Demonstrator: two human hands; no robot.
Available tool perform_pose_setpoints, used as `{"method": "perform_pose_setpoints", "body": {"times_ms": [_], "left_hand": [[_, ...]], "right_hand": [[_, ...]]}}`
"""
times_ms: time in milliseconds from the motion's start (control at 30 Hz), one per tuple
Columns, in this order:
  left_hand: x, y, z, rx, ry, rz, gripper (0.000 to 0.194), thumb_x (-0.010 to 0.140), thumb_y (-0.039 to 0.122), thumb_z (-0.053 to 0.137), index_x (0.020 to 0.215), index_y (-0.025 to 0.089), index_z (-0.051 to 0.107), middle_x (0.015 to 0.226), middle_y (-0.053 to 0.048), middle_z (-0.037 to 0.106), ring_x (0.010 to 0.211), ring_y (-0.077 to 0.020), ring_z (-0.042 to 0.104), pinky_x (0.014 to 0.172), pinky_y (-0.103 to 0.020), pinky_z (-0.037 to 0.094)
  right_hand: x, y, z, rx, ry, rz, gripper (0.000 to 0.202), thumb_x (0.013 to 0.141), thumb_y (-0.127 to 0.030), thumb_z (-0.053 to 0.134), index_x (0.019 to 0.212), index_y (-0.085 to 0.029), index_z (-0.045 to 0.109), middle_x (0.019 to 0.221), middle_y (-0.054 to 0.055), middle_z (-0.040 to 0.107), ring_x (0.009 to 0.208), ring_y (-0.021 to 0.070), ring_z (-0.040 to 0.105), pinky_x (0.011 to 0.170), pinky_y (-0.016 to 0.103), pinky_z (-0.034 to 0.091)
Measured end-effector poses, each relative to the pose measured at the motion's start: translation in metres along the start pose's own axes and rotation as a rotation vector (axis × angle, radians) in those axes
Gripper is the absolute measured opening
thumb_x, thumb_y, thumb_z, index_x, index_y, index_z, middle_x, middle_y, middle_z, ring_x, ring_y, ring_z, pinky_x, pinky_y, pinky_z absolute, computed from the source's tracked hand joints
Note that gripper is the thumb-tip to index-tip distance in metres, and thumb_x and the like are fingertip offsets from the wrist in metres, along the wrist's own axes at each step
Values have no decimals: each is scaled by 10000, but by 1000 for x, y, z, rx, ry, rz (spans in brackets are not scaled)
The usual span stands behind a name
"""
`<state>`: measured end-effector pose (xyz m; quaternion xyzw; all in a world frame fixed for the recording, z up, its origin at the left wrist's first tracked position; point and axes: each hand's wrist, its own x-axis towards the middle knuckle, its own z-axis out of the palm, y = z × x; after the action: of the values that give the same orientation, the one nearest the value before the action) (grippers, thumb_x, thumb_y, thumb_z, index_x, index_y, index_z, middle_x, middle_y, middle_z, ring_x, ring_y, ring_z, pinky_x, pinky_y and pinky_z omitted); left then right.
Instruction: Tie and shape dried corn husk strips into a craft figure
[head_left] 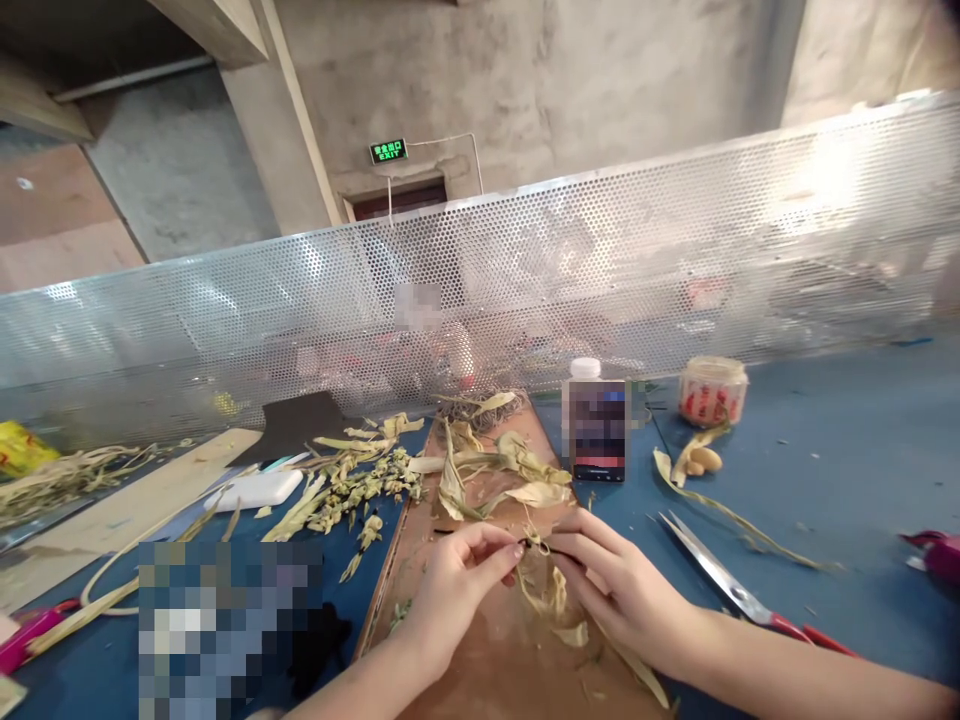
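My left hand (474, 578) is closed in a pinch over the brown board (480, 690). Opposite it, my right hand (626, 585) is closed too, fingertips bent inward. Between the two fingertips runs a thin dark strand, and a pale dried leaf strip (535, 541) is looped or knotted around it. Below the knot, curled dried leaf pieces (556, 595) hang or lie on the board; which, I cannot tell. More dried leaves (517, 460) are spread on the board just beyond my hands. My fingers partly cover the strand.
Scissors (724, 580) with red handles lie open at right. Behind them stand a labelled jar (712, 390) and a white-capped bottle (586, 370) with a phone (600, 430) before it. Dried plant clusters (352, 490) and a white case (255, 490) lie left. A perforated metal screen (510, 290) closes the back.
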<state>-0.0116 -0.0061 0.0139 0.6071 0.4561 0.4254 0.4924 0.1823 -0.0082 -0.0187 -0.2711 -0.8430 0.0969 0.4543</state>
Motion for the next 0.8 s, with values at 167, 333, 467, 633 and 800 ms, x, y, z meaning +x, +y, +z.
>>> {"method": "perform_pose_setpoints", "body": {"times_ms": [167, 333, 467, 633, 800], "left_hand": [[5, -9, -1, -100, 13, -63, 188, 743, 302, 676, 815, 128, 677, 772, -37, 645, 733, -149, 559, 719, -238, 451], [6, -10, 1, -183, -55, -87, 195, 747, 299, 669, 784, 108, 669, 727, -57, 665, 697, -160, 592, 707, -273, 478], [4, -11, 2, -39, -39, -44, 165, 731, 281, 677, 749, 116, 673, 701, -48, 671, 654, -148, 587, 638, -240, 477], [3, -18, 1, 99, -86, 37, 178, 755, 297, 645, 790, 125, 673, 670, -33, 664, 590, -138, 572, 575, -231, 468], [3, -17, 0, 130, -109, 113, 139, 761, 274, 632, 794, 146, 677, 876, -51, 668, 638, -132, 589, 571, -222, 481]], "right_hand": [[0, 2, -1, -409, 21, -121, 177, 883, -128, 452, 963, -153, 609, 954, 107, 527, 766, 178, 502, 650, 304, 493], [0, 4, -6, -728, -41, -446, 257, 857, -60, 426, 1000, -111, 633, 1001, 106, 603, 800, 197, 498, 685, 319, 480], [1, 1, -9, -692, -172, -649, 377, 843, -18, 344, 1126, -86, 582, 1077, 104, 618, 896, 187, 509, 680, 286, 469], [0, -3, -6, -552, -286, -332, 365, 865, -56, 313, 1151, -30, 539, 759, 96, 604, 616, 169, 506, 541, 278, 465], [-2, 2, -2, -380, -241, -255, 257, 906, -63, 353, 1020, -100, 580, 1058, 148, 574, 872, 204, 550, 741, 332, 515]]}}
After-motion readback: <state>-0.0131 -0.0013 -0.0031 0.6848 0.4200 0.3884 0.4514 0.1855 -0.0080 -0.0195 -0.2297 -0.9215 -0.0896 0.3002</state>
